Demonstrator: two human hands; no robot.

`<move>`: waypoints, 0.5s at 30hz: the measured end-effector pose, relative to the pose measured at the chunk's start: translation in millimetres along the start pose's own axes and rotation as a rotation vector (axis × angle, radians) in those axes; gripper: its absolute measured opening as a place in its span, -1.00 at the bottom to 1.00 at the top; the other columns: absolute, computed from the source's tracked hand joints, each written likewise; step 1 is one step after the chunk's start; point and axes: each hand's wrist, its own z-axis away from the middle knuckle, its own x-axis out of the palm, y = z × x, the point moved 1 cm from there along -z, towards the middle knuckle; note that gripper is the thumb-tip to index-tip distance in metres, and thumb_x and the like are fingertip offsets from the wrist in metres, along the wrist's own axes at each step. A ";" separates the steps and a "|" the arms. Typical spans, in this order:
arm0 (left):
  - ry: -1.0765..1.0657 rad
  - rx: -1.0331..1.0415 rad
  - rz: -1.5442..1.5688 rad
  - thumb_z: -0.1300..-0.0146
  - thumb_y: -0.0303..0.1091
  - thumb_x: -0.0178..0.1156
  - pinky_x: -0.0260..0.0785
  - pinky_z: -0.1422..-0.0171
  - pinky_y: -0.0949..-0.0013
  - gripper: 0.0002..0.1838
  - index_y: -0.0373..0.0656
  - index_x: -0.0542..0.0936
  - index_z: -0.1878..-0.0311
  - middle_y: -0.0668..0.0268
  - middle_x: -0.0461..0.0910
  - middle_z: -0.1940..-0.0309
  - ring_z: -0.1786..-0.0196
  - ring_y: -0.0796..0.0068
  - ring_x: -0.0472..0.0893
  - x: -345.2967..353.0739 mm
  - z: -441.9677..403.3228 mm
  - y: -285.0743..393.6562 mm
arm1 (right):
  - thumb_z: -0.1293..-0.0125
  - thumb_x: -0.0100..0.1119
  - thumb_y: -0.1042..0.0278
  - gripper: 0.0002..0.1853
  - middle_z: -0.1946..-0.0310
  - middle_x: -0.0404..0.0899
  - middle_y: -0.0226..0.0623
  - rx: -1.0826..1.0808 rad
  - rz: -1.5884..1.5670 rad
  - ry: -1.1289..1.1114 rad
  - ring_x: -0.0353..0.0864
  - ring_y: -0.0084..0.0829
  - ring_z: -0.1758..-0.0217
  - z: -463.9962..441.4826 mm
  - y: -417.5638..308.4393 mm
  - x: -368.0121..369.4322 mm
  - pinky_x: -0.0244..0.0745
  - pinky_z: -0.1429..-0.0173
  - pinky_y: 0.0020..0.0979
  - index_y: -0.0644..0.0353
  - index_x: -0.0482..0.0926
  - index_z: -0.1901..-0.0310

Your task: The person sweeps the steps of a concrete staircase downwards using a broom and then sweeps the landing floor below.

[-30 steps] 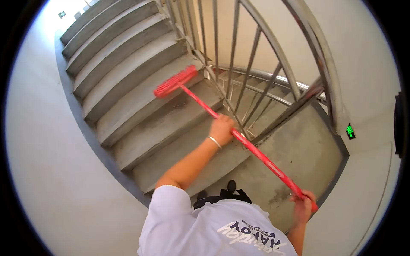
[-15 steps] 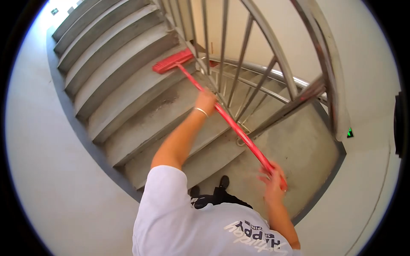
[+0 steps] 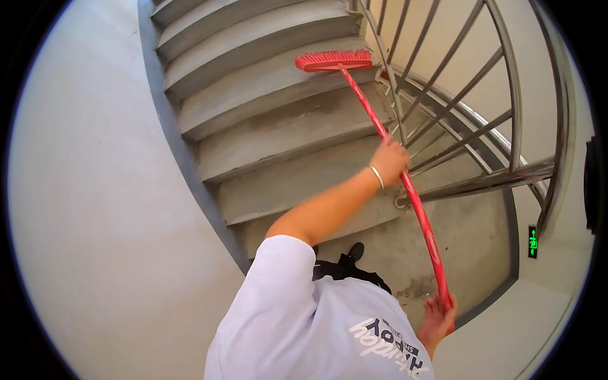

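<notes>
A red broom (image 3: 423, 218) slants across the head view, its bristled head (image 3: 334, 61) at the upper end, on or just above a stair step by the railing. My left hand (image 3: 389, 159), with a pale band at the wrist, is wrapped around the middle of the handle. Lower down, near the handle's end, my right hand (image 3: 437, 318) is around the shaft; some of its fingers look loosely bent, and the handle's tip is partly hidden by it.
Curved grey concrete stairs (image 3: 266, 142) rise ahead, with dark marks on one step. Metal railing (image 3: 472, 185) bars stand close on the right. A pale wall (image 3: 88, 209) bounds the left. A green exit sign (image 3: 532, 242) is low on the right wall.
The view has turned left, so stairs and railing appear farther right. The broom stands steeper in view, its head turned bristles-up in the picture. Both hands stay on the handle.
</notes>
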 end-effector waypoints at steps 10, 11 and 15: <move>-0.135 -0.035 0.182 0.13 -0.19 0.32 0.18 -0.23 0.05 -0.85 0.04 0.61 0.46 0.38 0.56 0.42 0.13 0.33 0.51 -30.9 101.9 17.3 | -0.39 -0.03 0.00 -0.53 0.05 0.55 -0.07 -0.030 0.072 -0.060 0.58 -0.31 0.09 68.2 -10.3 -22.6 0.48 -0.04 -0.30 0.21 0.40 -0.12; -0.060 -0.047 0.310 0.13 -0.19 0.31 0.18 -0.22 0.08 -0.85 0.03 0.59 0.48 0.37 0.55 0.43 0.15 0.31 0.51 -40.5 111.7 21.3 | -0.41 -0.04 0.08 -0.59 0.08 0.58 -0.08 -0.038 0.022 -0.108 0.58 -0.34 0.09 72.5 -17.7 -28.0 0.48 -0.03 -0.33 0.20 0.44 -0.11; 0.018 -0.100 0.275 0.14 -0.18 0.32 0.20 -0.14 0.13 -0.83 0.01 0.56 0.53 0.36 0.53 0.47 0.18 0.30 0.50 -84.9 142.3 -2.8 | -0.41 -0.05 0.10 -0.61 0.09 0.57 -0.06 -0.086 -0.030 -0.175 0.59 -0.31 0.08 73.3 -19.3 -6.2 0.51 0.00 -0.32 0.21 0.43 -0.09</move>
